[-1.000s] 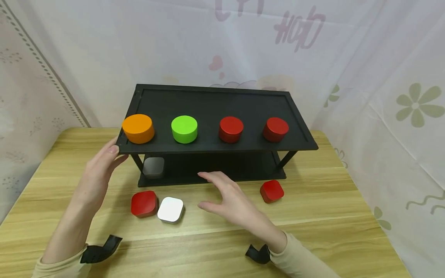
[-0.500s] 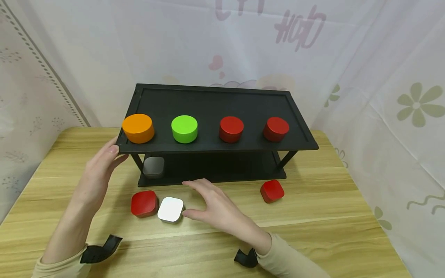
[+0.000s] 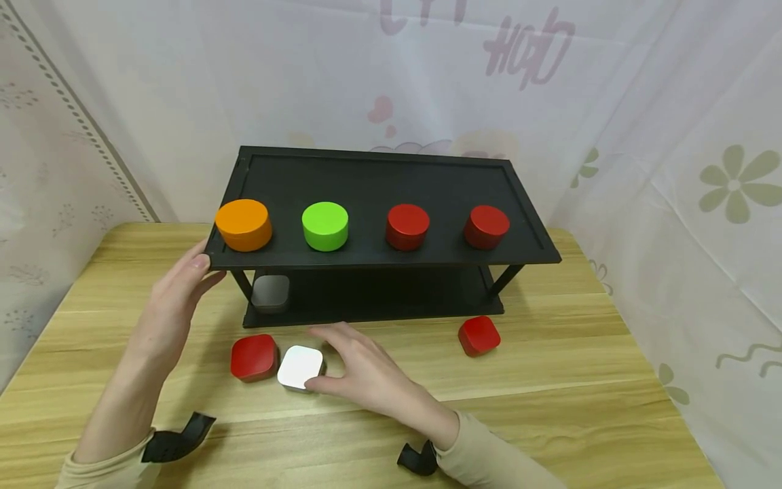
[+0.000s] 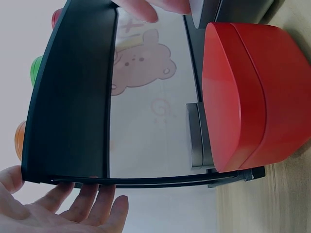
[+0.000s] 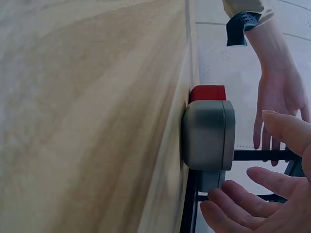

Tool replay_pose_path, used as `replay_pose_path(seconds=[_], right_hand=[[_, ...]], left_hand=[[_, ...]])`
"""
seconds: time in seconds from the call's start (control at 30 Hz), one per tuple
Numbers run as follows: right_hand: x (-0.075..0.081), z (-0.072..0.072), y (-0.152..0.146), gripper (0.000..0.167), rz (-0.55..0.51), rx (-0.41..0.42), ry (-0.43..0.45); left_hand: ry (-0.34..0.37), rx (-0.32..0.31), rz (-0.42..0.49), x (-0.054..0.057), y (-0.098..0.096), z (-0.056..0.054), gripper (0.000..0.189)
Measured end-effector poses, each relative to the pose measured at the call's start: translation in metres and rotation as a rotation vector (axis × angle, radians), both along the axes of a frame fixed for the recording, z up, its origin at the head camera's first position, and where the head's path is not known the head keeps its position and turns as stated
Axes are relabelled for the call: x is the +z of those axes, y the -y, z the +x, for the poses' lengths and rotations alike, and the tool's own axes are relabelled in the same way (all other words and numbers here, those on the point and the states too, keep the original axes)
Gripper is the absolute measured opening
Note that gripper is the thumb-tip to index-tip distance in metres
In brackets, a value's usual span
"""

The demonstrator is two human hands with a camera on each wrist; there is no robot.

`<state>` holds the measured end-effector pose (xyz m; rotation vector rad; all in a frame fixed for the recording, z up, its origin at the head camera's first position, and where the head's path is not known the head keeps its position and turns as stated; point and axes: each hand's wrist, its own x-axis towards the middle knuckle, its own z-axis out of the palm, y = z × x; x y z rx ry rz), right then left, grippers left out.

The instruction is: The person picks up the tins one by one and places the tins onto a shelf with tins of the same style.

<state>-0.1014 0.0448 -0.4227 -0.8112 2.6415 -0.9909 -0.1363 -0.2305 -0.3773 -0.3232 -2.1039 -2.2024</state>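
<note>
My left hand holds the left front corner of a black two-tier shelf, thumb at the top edge and fingers under it. In the left wrist view those fingers lie along the shelf's side. My right hand reaches over the table with thumb and fingers spread at the right side of a white square lidded box. The right wrist view shows a gap between that hand's fingers and the same box. A red square box sits just left of the white one.
On the top tier stand an orange round box, a green one and two red ones. A grey-looking square box sits on the lower tier's left end. Another red square box lies on the wooden table, front right.
My right hand has moved left and slightly down to the white box, its thumb now at the box's front right corner. The left hand stays at the shelf corner.
</note>
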Motion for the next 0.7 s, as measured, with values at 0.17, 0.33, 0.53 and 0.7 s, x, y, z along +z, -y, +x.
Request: replay_pose_path(seconds=[0.17, 0.33, 0.53, 0.7], right_hand=[[-0.004, 0.0, 0.002, 0.068, 0.025, 0.002, -0.018], [-0.007, 0.0, 0.005, 0.068, 0.042, 0.012, -0.028], [-0.01, 0.0, 0.01, 0.068, 0.066, 0.021, -0.02], [-0.013, 0.0, 0.012, 0.068, 0.061, 0.033, -0.017]], left_hand=[[0.005, 0.002, 0.003, 0.0, 0.0, -0.001, 0.046], [-0.008, -0.008, 0.016, -0.001, 0.001, -0.001, 0.046], [-0.009, -0.002, 0.023, -0.001, 0.001, -0.001, 0.045], [-0.007, -0.005, 0.032, -0.003, 0.002, -0.001, 0.045]])
